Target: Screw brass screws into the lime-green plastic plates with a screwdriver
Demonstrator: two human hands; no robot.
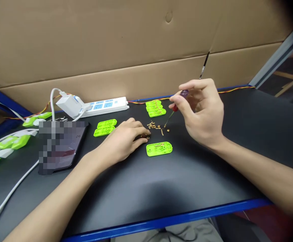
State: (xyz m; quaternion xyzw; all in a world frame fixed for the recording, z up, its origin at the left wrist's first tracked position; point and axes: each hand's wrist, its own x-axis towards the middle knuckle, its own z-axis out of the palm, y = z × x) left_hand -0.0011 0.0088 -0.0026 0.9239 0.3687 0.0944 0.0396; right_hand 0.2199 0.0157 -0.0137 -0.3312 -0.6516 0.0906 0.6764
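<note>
My right hand point(203, 112) is closed round a screwdriver point(176, 107) with a red and purple handle, its thin shaft slanting down to the small brass pieces point(153, 126) on the black table. A thin black-tipped rod point(204, 65) sticks up behind that hand. My left hand point(126, 139) rests on the table just left of the brass pieces, its thumb and fingertips close round a small brass part point(148, 137). Nearer to me lies a green plastic shell point(159, 149) with small metal parts inside. Several more green shells point(156, 108) lie behind the brass pieces.
Two green shells point(105, 127) lie beside my left wrist. A dark phone point(66, 148), a white power strip point(106, 106) with a plugged-in charger point(69, 106), and white cables point(12, 191) occupy the left. Cardboard point(136, 43) stands behind; a blue edge point(171, 220) borders the front.
</note>
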